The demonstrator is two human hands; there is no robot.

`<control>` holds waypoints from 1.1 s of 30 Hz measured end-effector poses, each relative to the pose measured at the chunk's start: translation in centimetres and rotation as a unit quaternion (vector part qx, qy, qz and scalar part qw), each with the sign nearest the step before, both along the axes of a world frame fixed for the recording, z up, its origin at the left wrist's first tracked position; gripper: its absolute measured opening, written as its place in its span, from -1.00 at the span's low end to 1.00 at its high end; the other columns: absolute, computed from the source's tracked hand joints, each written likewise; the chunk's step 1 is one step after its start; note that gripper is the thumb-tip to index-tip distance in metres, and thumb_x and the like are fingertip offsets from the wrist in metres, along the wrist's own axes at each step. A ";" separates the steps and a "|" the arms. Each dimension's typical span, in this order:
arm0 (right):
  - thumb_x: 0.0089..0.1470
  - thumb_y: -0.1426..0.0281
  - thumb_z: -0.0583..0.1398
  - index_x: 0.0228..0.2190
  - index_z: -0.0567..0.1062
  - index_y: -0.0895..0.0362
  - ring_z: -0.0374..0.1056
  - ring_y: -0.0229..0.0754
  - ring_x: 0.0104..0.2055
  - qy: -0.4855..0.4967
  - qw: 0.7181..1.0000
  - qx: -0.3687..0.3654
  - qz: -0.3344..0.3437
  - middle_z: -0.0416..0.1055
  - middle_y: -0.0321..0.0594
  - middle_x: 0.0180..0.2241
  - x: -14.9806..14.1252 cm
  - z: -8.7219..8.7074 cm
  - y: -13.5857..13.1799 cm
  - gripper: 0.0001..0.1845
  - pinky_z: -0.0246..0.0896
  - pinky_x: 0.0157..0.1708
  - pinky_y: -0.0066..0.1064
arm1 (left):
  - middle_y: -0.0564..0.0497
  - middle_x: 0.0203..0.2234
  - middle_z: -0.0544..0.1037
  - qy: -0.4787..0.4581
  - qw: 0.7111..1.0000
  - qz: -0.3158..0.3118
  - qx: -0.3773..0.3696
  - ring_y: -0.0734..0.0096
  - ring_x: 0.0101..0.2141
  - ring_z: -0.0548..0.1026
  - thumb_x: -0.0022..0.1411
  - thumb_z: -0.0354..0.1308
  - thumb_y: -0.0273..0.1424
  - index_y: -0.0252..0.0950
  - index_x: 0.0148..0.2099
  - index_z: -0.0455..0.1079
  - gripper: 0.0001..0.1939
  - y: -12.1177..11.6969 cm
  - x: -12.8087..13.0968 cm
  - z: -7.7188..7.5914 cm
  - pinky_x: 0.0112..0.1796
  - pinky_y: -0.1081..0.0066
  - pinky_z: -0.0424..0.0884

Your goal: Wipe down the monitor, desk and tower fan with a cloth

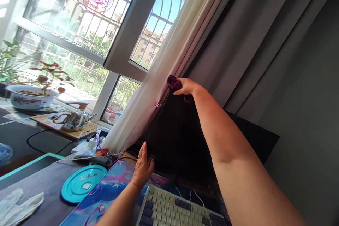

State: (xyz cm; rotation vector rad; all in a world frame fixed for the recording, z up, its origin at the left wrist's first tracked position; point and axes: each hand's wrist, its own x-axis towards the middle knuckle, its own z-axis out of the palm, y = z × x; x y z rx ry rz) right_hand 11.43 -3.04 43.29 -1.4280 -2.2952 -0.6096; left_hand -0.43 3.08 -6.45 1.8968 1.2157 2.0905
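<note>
My right hand [186,87] reaches to the upper left corner of a large black monitor [180,137], its fingers closed on a bunched dark maroon cloth [174,82]. A bit of the same cloth shows below the palm. Lower down, my left hand [143,166] is beside the monitor's lower left edge, fingers stretched upward and thumb apart, with a ring on one finger. Whether it touches the monitor I cannot tell. A keyboard [169,206] with pale and dark keys lies in front of the screen.
Sheer and grey curtains [254,35] hang behind the monitor. On the left are a turquoise round lid [82,183], white gloves [21,206], a glass kettle [76,120] on a wooden board, a potted plant [33,95] and cables. A colourful desk mat [111,187] lies under the keyboard.
</note>
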 end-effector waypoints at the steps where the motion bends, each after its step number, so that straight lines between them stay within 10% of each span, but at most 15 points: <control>1: 0.06 0.36 0.49 0.04 0.57 0.06 0.54 -0.11 0.02 0.004 1.000 -0.008 0.001 0.66 -0.28 -0.03 0.3 0.1 0.1 -0.49 0.43 0.09 -0.26 | -0.29 0.54 0.10 0.003 1.000 0.001 0.002 -0.10 0.52 0.09 0.34 0.12 -0.47 -0.22 0.65 -0.22 -0.04 0.0 0.0 0.0 0.48 -0.18 0.10; 17: 0.09 0.17 0.50 0.03 0.54 -0.02 0.53 0.06 -0.05 -0.011 0.999 0.015 -0.043 0.62 -0.18 -0.10 12.4 -1.6 -2.7 -0.49 0.39 -0.06 -0.12 | -0.34 0.53 0.11 0.066 0.996 0.053 0.031 -0.15 0.51 0.12 0.42 0.12 -0.44 -0.19 0.66 -0.33 -0.04 0.4 -0.4 0.1 0.45 -0.24 0.16; 33: 0.41 -0.06 -0.01 0.29 0.47 -0.07 0.39 0.31 0.31 0.036 0.973 0.059 -0.220 0.53 -0.04 0.25 34.9 -6.2 -7.9 -0.37 0.29 0.26 0.24 | -0.33 0.51 0.15 0.091 0.993 0.069 0.024 -0.21 0.49 0.15 0.43 0.13 -0.25 -0.25 0.65 -0.26 -0.06 0.5 -0.9 0.9 0.41 -0.23 0.25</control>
